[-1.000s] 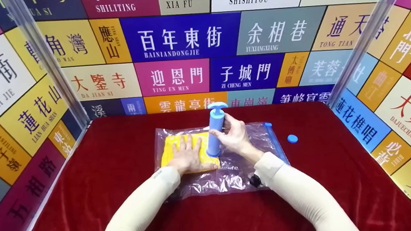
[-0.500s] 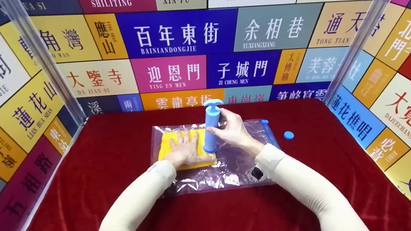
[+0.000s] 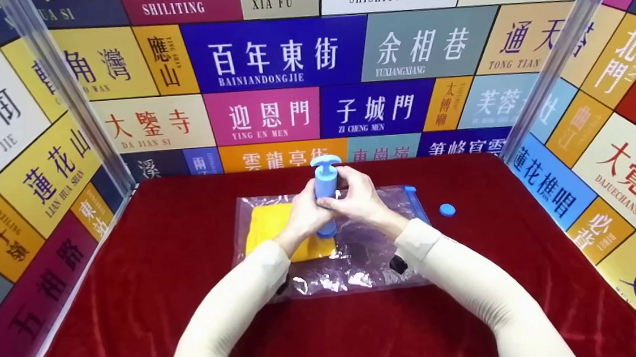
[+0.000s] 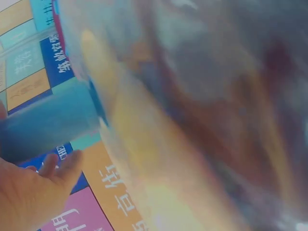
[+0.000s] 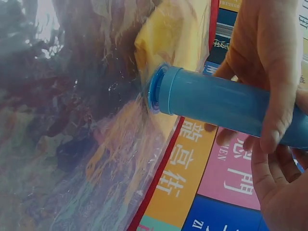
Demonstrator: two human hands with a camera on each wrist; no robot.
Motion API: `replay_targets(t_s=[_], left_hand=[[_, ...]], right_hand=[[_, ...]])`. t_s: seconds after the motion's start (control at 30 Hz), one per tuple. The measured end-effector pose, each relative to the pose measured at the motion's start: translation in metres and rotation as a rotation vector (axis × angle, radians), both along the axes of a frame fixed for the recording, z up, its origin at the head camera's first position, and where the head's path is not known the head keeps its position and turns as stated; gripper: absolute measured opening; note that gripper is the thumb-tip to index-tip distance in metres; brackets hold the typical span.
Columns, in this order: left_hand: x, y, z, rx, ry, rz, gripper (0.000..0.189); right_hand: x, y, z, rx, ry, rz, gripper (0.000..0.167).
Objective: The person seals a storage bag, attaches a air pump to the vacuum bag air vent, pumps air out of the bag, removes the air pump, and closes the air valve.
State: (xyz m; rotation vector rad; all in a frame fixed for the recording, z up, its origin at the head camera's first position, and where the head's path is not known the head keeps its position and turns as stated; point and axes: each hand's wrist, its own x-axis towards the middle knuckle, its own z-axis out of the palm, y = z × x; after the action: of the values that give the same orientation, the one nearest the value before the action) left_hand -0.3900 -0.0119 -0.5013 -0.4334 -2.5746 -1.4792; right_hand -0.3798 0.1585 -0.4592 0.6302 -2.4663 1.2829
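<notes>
A light-blue hand pump (image 3: 326, 184) stands upright on a clear plastic vacuum bag (image 3: 381, 264), its T-shaped handle (image 3: 325, 161) on top. My left hand (image 3: 305, 214) grips the barrel; in the right wrist view its thumb crosses the front and its fingers show behind. Opposite it, my right hand (image 3: 358, 197) holds the upper barrel with curled fingers. Yellow folded cloth (image 3: 265, 228) lies inside the left part of the bag, partly covered by my left forearm. The pump's round base (image 5: 156, 89) sits against the plastic in the right wrist view.
A round blue cap (image 3: 447, 210) lies on the dark red tablecloth (image 3: 150, 282) right of the bag. The bag's blue zip edge (image 3: 415, 200) faces right. Colourful printed panels (image 3: 285, 56) enclose the back and both sides.
My left hand has lifted from its flat press on the yellow cloth and moved right to grip the pump barrel. The right hand has kept its hold on the pump.
</notes>
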Motion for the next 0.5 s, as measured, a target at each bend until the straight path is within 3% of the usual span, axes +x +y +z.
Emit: replay_targets(t_s=[0.27, 0.5], left_hand=[[-0.002, 0.008, 0.0, 0.022, 0.018, 0.051, 0.034], [-0.003, 0.015, -0.009, 0.093, 0.005, 0.031, 0.037]], right_hand=[[0.0, 0.003, 0.006, 0.05, -0.026, -0.02, 0.063], [-0.005, 0.004, 0.026, 0.084, -0.026, -0.044, 0.056]])
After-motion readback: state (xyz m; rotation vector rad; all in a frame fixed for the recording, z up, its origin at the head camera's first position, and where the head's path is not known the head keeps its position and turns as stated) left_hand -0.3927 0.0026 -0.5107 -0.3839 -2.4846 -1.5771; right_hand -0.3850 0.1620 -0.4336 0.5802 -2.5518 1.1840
